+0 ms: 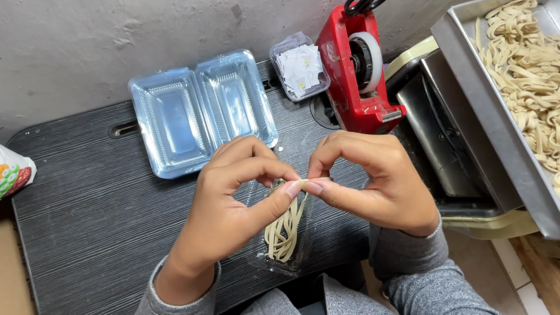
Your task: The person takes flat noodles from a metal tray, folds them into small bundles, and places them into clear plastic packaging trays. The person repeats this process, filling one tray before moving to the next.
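Two hands work over one dark counter. The left hand and right hand meet at the fingertips, each grip narrow, pinching the top of one small clear bag of noodles lying on the counter between them. Behind sit one open clear clamshell box, one red tape dispenser and one metal tray heaped with noodles.
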